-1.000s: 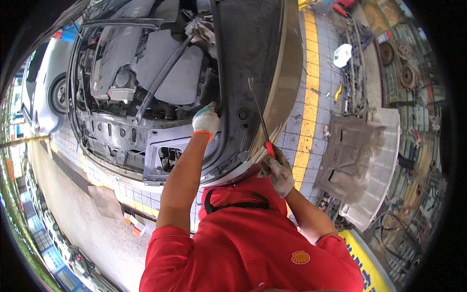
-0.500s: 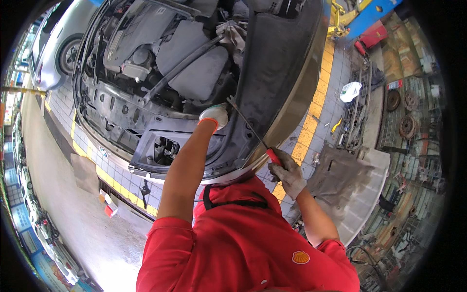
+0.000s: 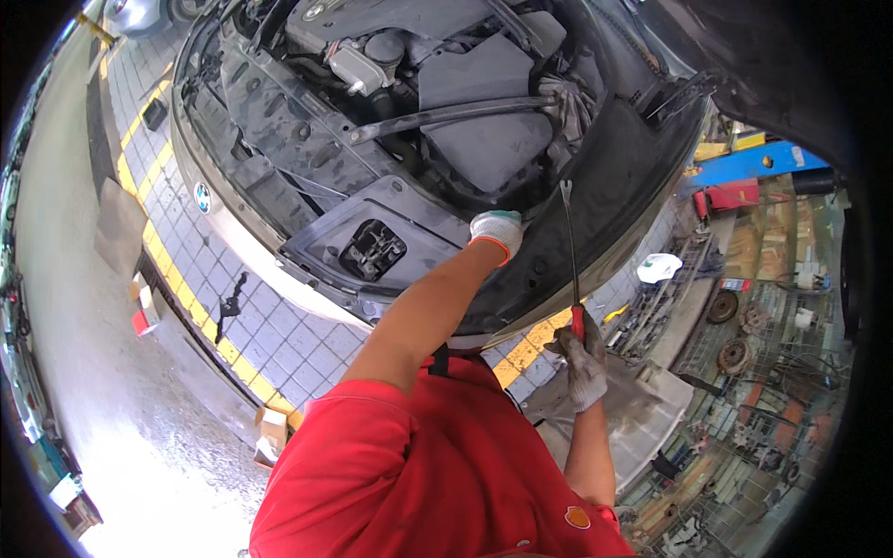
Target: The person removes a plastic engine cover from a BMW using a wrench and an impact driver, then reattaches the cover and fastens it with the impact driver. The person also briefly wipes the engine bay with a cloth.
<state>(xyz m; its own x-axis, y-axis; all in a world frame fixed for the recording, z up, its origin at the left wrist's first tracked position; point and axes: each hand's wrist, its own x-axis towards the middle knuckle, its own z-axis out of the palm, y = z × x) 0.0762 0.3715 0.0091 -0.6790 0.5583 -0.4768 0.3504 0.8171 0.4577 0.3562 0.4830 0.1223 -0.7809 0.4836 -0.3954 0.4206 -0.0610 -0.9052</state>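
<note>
My left hand [image 3: 495, 234], in a white knit glove with an orange cuff, reaches down at the inner edge of the right fender panel [image 3: 609, 232]; its fingertips disappear into the dark engine bay. My right hand [image 3: 581, 363], in a grimy glove, is closed on the red handle of a long metal tool [image 3: 570, 265]. The tool's forked tip points up over the bay, a little right of my left hand. Around them are a grey plastic cover [image 3: 484, 121], a black diagonal brace [image 3: 446, 117] and a light grey housing with an opening [image 3: 330, 246] at the front corner.
A blue lift arm [image 3: 744, 166] and red equipment [image 3: 735, 195] stand at the right, beside a removed grey panel [image 3: 642, 428], brake discs [image 3: 735, 353] and a white jug [image 3: 659, 268]. Cardboard boxes [image 3: 272, 428] lie at the lower left. Another car [image 3: 139, 20] is at the top left.
The view has swung, so the car sits further right and the open hood now shows at upper right. The tool in my right hand has tilted nearer upright. My left hand stays at the bay's edge.
</note>
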